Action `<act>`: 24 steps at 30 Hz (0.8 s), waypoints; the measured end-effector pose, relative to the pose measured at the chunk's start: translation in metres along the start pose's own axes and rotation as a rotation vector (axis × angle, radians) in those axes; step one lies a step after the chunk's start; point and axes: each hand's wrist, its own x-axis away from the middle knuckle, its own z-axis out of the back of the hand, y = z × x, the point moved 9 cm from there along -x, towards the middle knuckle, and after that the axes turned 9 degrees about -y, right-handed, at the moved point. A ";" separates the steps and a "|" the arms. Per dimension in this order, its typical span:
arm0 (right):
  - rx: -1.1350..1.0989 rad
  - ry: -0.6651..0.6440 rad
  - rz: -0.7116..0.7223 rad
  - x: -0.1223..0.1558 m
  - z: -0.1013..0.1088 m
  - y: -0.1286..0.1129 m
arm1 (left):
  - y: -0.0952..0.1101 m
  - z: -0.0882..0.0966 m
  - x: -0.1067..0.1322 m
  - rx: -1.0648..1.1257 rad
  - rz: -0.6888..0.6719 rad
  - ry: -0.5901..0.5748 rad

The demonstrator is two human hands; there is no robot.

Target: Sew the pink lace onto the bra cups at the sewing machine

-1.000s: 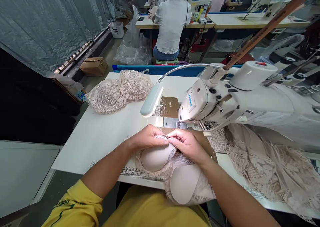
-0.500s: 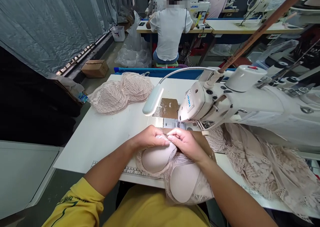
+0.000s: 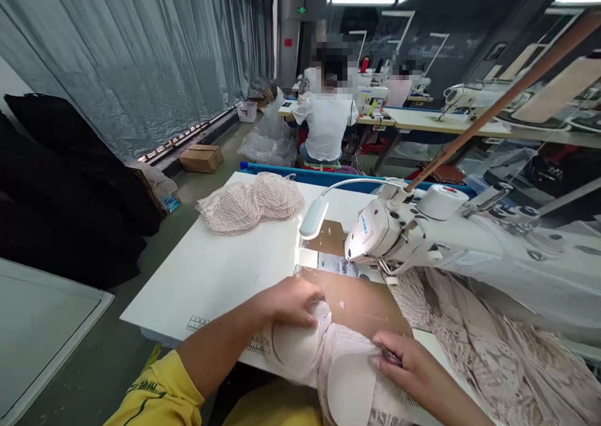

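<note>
Currently: L hand (image 3: 293, 302) on lace bra (image 3: 350, 385)

L hand closed on bra's top edge; bra btwn hands, over near edge of table (image 3: 201, 269). R hand (image 3: 409, 365) closed round small dark obj. (image 3: 391, 356), by R cup; fabric contact unclear. Sewing mach. (image 3: 380, 232) beyond hands; lace pile (image 3: 498, 351) right of R hand.

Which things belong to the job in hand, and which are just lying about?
Likely the job:
lace bra in the left hand
dark item in the right hand
second bra
lace heap
sewing machine
lamp

Apparently lying about:
cardboard box
plastic bags
</note>
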 end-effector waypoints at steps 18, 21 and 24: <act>-0.161 0.638 0.768 -0.174 0.088 -0.216 | -0.060 0.206 0.196 -0.674 0.467 1.149; 0.005 0.573 0.726 -0.218 0.089 -0.215 | -0.090 0.207 0.168 -0.673 0.300 1.077; 0.078 0.491 0.652 -0.229 0.073 -0.190 | -0.146 0.177 0.122 -0.518 0.345 0.806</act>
